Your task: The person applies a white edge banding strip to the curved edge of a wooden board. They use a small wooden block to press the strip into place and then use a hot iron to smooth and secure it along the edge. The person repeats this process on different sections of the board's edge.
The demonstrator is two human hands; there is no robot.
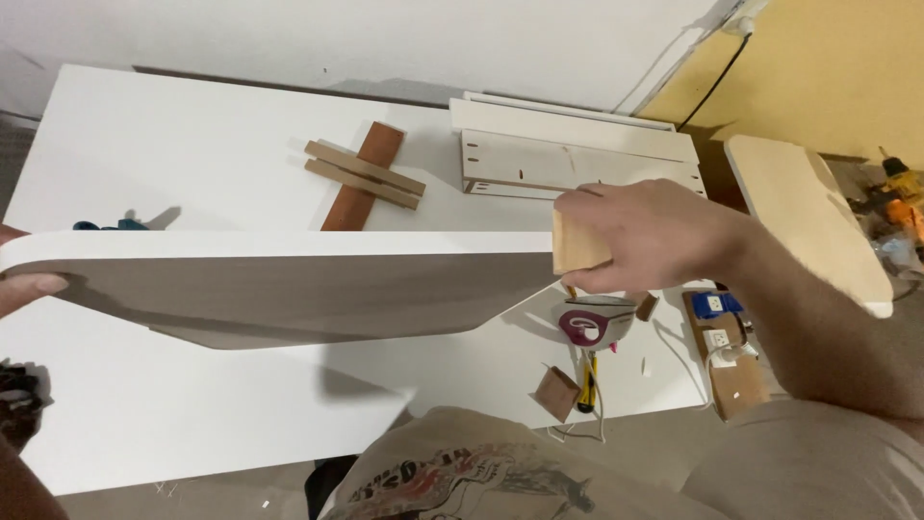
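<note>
The right hand (640, 236) pinches a small wooden block (577, 243) against the end of a white panel (279, 274) held on edge above the surface (192, 144). The left hand (27, 287) grips the panel's far end; keep the block flat and the panel steady.

White bench (173, 154), plain and unpatterned. The board (289, 289) shows a white edge band over a grey-brown face. Pale, light wood block (577, 246). On the bench, a reddish-brown strip (348, 204) crossed by two tan slats (366, 175). White panels (577, 159) with raw tan edges and small dark slots. The iron (592, 323) is white with a magenta patch. Yellow-and-black knife (587, 380). Small brown cardboard box (556, 393). Yellow wall (828, 67), black cable (717, 82). Beige shirt (462, 477) with a dark and red print.
</note>
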